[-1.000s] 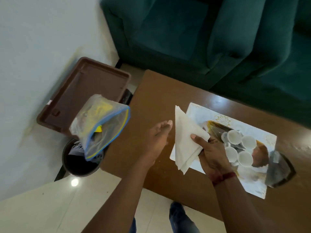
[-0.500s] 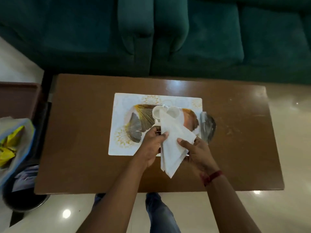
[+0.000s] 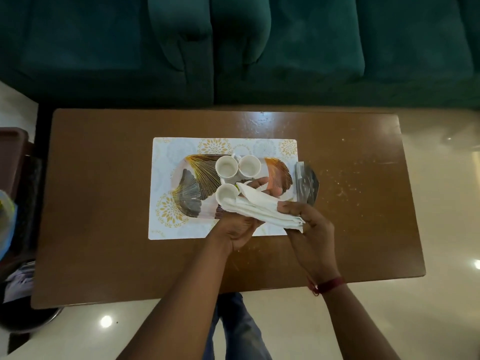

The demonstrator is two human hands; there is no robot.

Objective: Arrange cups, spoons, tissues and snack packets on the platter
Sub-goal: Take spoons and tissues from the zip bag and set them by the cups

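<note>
At frame centre, folded tissues [image 3: 259,207] lie across the left hand [image 3: 240,227], whose fingers stretch flat beneath them over the platter [image 3: 197,178], beside 3 cups [image 3: 226,166]. The right hand [image 3: 310,224] pinches their right end, fingers curled. A clear packet [image 3: 306,187], possibly holding spoons, lies right of the platter.

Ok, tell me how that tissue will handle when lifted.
Probably floppy: the tissue sags and creases over the left hand. Likely light; the right hand pinches just one end. Its folded layers may splay once released.
</note>
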